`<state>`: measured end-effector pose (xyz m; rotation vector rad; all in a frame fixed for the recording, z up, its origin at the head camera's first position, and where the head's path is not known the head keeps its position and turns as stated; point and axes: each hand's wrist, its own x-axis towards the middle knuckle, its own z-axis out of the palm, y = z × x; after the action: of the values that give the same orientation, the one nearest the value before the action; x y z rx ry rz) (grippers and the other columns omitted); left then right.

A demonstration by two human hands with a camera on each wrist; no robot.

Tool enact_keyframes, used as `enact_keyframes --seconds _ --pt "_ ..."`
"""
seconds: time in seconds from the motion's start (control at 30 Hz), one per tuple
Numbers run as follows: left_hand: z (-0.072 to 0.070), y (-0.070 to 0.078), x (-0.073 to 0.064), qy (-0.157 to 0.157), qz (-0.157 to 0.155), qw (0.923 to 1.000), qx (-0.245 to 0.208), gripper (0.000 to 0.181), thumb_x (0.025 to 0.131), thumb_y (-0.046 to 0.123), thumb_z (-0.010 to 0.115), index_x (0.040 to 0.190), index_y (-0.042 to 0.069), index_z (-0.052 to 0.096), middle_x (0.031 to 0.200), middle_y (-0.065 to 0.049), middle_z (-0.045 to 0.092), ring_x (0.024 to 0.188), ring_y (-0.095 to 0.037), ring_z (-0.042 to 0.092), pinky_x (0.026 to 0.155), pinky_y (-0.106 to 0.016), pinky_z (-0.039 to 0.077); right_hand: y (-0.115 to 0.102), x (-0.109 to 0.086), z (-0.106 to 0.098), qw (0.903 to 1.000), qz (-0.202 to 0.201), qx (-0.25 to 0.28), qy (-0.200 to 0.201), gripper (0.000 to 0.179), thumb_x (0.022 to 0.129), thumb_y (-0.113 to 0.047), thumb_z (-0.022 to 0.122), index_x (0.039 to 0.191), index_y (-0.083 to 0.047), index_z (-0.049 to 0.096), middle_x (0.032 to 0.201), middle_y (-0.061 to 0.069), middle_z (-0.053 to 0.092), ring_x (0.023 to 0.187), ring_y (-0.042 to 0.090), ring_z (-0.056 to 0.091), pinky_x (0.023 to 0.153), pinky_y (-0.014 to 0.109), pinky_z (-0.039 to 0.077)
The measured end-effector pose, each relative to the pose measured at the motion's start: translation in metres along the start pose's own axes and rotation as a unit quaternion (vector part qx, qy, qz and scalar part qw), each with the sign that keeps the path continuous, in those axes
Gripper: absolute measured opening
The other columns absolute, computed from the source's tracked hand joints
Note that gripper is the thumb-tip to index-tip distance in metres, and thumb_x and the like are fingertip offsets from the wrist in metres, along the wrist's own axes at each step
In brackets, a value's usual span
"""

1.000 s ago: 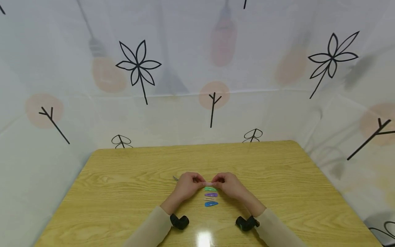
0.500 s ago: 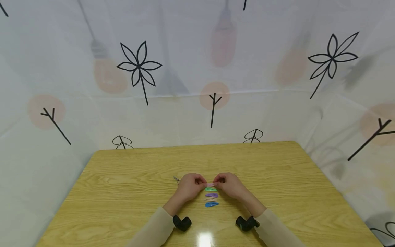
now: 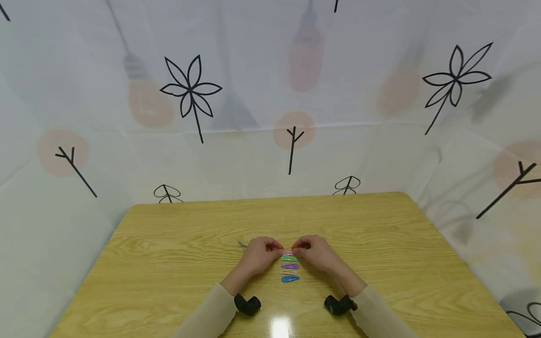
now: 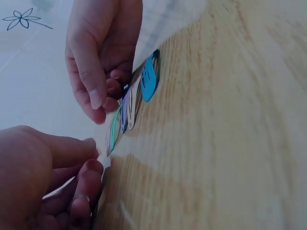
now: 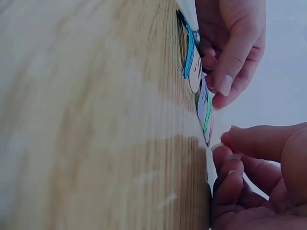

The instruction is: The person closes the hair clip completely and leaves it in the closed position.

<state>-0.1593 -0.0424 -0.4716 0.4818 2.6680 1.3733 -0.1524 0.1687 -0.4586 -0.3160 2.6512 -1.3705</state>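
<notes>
A pink snap hair clip (image 3: 288, 253) lies flat on the table at the far end of a column of hair clips. Just off its left end is my left hand (image 3: 261, 254), thumb and fingers loosely bent. My right hand (image 3: 314, 253) is at the clip's other end in the same pose; the right wrist view shows a small gap between its fingertips and the clip. Nearer to me follow a green clip (image 3: 289, 258), a purple clip (image 3: 289, 266), a beige clip (image 3: 288, 272) and a blue clip (image 3: 290, 279).
Beyond my left hand pokes a thin grey metallic thing (image 3: 242, 244), mostly hidden. The wood-grain table (image 3: 169, 263) reaches to a white cloth backdrop (image 3: 253, 164) with printed flowers. Each wrist wears a black camera, the left camera (image 3: 247, 305) and the right camera (image 3: 339, 305).
One second ago fingers of both hands were on the pink clip and partly covered it. Now the fingertips have drawn slightly apart and more of it shows. The other clips stay put.
</notes>
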Motion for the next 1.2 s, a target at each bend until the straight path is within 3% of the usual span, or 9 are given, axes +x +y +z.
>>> enact_keyframes --seconds 0.33,0.57,0.87,1.0,1.2 --pt "-0.009 0.001 -0.001 -0.029 0.032 0.9980 -0.046 0.012 0.094 0.021 0.070 0.101 0.012 0.075 0.090 0.008 0.066 0.077 -0.012 0.058 0.071 -0.030 0.048 -0.005 -0.002 -0.005 0.9991 0.005 0.042 -0.007 0.013 0.096 -0.009 0.067 0.107 -0.004 0.072 0.096 0.002 0.068 0.081 0.017 0.056 0.069 0.031 0.047" --pt "-0.019 0.004 -0.003 -0.022 0.032 0.9977 -0.055 0.013 0.097 0.022 0.067 0.104 0.013 0.074 0.095 0.007 0.067 0.081 -0.013 0.060 0.072 -0.031 0.050 -0.015 0.000 -0.002 0.9986 -0.012 0.051 0.002 0.015 0.096 -0.008 0.065 0.109 -0.003 0.072 0.101 0.006 0.069 0.085 0.018 0.058 0.073 0.035 0.048" --pt "-0.052 0.005 -0.008 -0.008 0.033 0.9986 -0.041 0.019 0.100 0.023 0.064 0.109 0.008 0.072 0.096 0.005 0.067 0.082 -0.017 0.059 0.066 -0.033 0.050 -0.028 0.006 0.010 0.9977 -0.062 0.021 0.017 0.014 0.096 -0.007 0.066 0.108 -0.003 0.073 0.102 0.007 0.071 0.089 0.017 0.061 0.077 0.036 0.051" --pt "-0.067 -0.002 -0.009 0.008 0.029 0.9987 -0.042 0.018 0.100 0.021 0.064 0.109 0.007 0.072 0.095 0.003 0.067 0.083 -0.020 0.060 0.063 -0.033 0.052 -0.034 0.008 0.015 0.9960 -0.085 0.020 0.013 0.015 0.096 -0.006 0.065 0.109 -0.001 0.072 0.103 0.010 0.071 0.089 0.019 0.063 0.075 0.034 0.053" --pt "-0.082 -0.017 -0.011 0.037 0.018 0.9989 -0.020 0.015 0.098 0.020 0.067 0.108 0.010 0.073 0.096 0.005 0.066 0.086 -0.016 0.059 0.072 -0.035 0.050 -0.042 0.012 0.023 0.9950 -0.094 0.033 0.005 0.016 0.096 -0.004 0.065 0.110 0.000 0.071 0.106 0.012 0.071 0.093 0.023 0.065 0.078 0.036 0.054"
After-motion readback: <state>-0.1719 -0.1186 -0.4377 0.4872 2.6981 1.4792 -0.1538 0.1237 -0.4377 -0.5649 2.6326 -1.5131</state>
